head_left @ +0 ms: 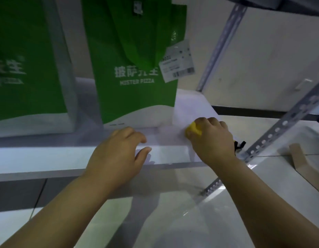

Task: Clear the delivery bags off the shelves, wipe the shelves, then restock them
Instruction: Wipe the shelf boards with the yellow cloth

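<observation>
right hand [211, 138], centre-right: closed on yellow cloth [194, 131], pressed to white shelf [47, 158] | left hand [117, 154], centre: fingers loosely spread over shelf's front edge | green delivery bags [135, 68] upright on shelf, upper left

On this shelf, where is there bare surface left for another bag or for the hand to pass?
Bare: the shelf corner right of the middle green bag, up to the rear metal upright, where the right hand presses a yellow cloth. Also the front strip under the left hand. Crowded: the left, where a second green bag stands.
</observation>
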Demonstrator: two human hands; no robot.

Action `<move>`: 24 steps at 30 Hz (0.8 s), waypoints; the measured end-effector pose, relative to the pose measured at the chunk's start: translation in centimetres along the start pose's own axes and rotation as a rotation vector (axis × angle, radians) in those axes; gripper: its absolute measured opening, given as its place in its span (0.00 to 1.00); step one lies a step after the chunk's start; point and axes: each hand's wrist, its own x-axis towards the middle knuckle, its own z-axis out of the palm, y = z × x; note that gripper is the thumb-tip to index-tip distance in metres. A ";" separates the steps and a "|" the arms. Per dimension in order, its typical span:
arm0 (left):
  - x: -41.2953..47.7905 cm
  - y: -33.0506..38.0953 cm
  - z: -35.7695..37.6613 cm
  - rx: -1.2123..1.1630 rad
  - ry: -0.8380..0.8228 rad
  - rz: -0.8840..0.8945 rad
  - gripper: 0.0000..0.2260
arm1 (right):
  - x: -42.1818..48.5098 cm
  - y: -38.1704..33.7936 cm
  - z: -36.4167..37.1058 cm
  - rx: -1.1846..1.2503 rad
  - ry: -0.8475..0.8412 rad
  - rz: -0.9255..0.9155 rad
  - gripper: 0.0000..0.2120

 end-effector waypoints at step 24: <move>0.2 0.0 2.4 0.044 -0.111 0.000 0.13 | 0.7 3.0 1.9 0.052 -0.323 0.004 0.25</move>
